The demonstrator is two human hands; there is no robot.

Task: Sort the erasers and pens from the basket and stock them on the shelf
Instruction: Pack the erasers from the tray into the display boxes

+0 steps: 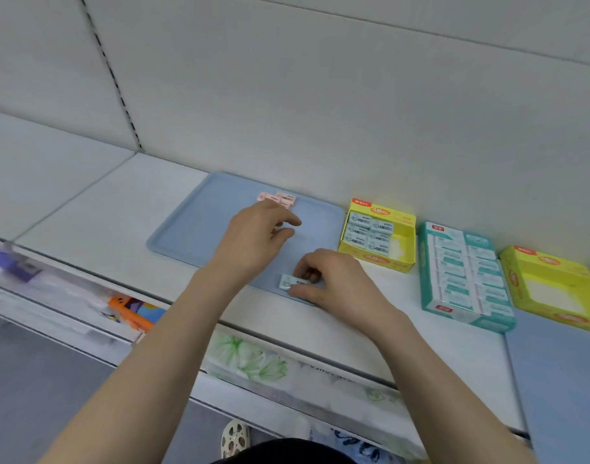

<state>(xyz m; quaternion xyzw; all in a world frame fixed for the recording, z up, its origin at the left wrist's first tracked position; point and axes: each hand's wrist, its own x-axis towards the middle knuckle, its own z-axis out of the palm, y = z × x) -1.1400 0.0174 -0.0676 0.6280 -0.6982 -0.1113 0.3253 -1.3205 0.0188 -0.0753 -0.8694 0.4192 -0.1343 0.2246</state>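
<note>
White shelf w/ pale back panel, blue tray lying flat on it. I see the R hand at the tray's near edge, fingers pinched on a pale green eraser; eraser lies flat, long axis running roughly L-R, slightly skewed. L hand hovers over tray centre, fingers loosely curled, holding nothing I can make out. Pink erasers sit at the tray's far edge, side by side, touching. Right of tray: yellow box part-filled w/ erasers, then teal box packed full, then a second yellow box. Lower shelf blurred.
</note>
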